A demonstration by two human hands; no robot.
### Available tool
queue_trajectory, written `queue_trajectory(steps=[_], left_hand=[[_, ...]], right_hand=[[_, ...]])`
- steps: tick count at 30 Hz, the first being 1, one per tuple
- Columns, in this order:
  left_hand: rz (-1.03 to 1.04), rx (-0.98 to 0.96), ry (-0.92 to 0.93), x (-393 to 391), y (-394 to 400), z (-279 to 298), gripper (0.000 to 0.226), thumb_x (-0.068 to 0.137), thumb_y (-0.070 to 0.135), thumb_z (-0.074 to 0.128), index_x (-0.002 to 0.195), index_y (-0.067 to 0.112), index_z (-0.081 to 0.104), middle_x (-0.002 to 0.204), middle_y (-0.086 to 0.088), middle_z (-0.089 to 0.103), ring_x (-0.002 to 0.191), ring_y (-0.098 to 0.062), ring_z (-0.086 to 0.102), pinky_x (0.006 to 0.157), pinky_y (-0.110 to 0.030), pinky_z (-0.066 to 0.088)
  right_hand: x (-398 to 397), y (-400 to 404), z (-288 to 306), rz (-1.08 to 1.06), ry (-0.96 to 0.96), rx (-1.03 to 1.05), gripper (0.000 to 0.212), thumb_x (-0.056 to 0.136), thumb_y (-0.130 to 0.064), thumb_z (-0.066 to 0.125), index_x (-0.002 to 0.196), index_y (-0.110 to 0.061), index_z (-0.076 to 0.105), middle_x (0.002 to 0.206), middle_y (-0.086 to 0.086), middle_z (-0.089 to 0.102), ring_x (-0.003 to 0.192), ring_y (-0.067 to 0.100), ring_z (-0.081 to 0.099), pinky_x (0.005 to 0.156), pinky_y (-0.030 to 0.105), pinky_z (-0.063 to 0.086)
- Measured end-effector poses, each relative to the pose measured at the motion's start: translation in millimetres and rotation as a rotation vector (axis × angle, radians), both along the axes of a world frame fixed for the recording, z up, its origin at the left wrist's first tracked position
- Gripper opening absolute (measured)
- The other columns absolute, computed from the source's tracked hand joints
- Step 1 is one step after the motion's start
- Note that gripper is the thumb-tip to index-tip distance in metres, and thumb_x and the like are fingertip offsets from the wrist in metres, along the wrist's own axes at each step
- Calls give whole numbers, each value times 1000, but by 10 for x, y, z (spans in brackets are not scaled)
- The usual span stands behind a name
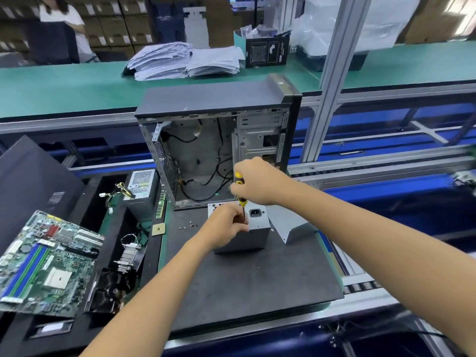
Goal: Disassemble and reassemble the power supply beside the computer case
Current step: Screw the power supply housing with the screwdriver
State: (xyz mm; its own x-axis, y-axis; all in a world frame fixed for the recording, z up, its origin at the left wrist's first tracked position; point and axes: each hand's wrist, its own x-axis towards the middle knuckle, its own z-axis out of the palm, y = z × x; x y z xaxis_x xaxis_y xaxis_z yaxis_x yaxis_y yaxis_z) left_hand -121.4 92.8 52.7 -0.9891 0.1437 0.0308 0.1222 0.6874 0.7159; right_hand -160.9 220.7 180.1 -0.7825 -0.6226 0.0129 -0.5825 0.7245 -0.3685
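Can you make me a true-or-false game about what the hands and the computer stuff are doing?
1. The right hand holds a yellow and black screwdriver. True.
2. The left hand rests on the power supply. True.
3. The case is closed up on the side facing us. False: that side is open, with cables showing inside.
4. The motherboard is mounted inside the case. False: it lies out to the left.
5. Loose screws lie on the mat left of the power supply. True.
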Motion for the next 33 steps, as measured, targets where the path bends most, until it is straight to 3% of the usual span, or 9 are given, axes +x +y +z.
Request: queue_trajectory(steps=[7, 11, 14, 17, 21, 25, 27, 29, 33], left_hand=[[-14, -64, -10, -48, -2, -51, 14, 78, 12, 70, 69, 17, 61, 82, 4, 61, 72, -5, 55, 65, -14, 40], [-30, -41, -36, -39, -47, -38, 18, 79, 10, 70, 71, 21, 58, 85, 3, 64, 73, -4, 53, 64, -9, 39], [-43, -19, -42, -31, -96, -14, 19, 80, 7, 70, 73, 21, 59, 78, 9, 57, 69, 1, 51, 63, -7, 39], [-72, -19, -55, -29, -115, 19, 22, 81, 6, 70, 72, 24, 61, 71, 12, 53, 64, 7, 50, 59, -6, 38], [-58, 1, -44, -11, -97, -7, 11, 80, 9, 71, 75, 19, 67, 78, 12, 59, 71, 2, 55, 62, -7, 40], [-48, 50, -52, 3, -96, -29, 10, 80, 10, 71, 75, 18, 67, 86, 3, 67, 76, -6, 59, 67, -17, 47], [-48, 57, -62, 4, -100, -27, 10, 80, 10, 70, 74, 18, 67, 86, 1, 68, 77, -12, 60, 69, -24, 50], [-52, 81, -61, 11, -99, -14, 18, 80, 8, 69, 69, 22, 65, 86, 4, 68, 75, -7, 59, 68, -18, 48], [-69, 90, -31, 12, -100, -7, 24, 79, 4, 70, 66, 23, 62, 82, 9, 63, 71, 5, 54, 66, -7, 39]], right_hand=[[26, 46, 50, 173, 29, 121, 18, 89, -22, 53, 80, -8, 46, 68, 4, 46, 71, 23, 44, 55, 33, 34], [9, 70, 105, 262, 57, 142, 15, 89, -23, 57, 84, -10, 53, 69, -7, 45, 82, 21, 51, 53, 23, 34], [-22, 93, 141, 305, 61, 172, 13, 90, -26, 60, 86, -15, 54, 74, -13, 44, 86, 16, 49, 54, 19, 31], [-35, 100, 139, 329, 50, 230, 13, 90, -28, 62, 88, -17, 55, 81, -8, 49, 90, 17, 51, 63, 24, 36], [-15, 53, 114, 281, 107, 334, 26, 92, -36, 58, 83, -11, 52, 81, 2, 54, 76, 24, 57, 57, 33, 44], [18, 1, 80, 227, 286, 420, 43, 94, -46, 48, 67, -16, 37, 71, 1, 42, 56, 16, 43, 46, 28, 29], [24, 8, 75, 247, 262, 416, 37, 96, -45, 44, 81, -12, 49, 83, 2, 45, 63, 20, 48, 52, 31, 36], [27, 32, 103, 309, 166, 414, 29, 98, -39, 41, 99, -12, 52, 100, 3, 40, 69, 20, 50, 62, 35, 40], [32, 64, 150, 391, 111, 346, 3, 94, -20, 51, 93, -17, 50, 96, -1, 43, 79, 18, 49, 65, 29, 35]])
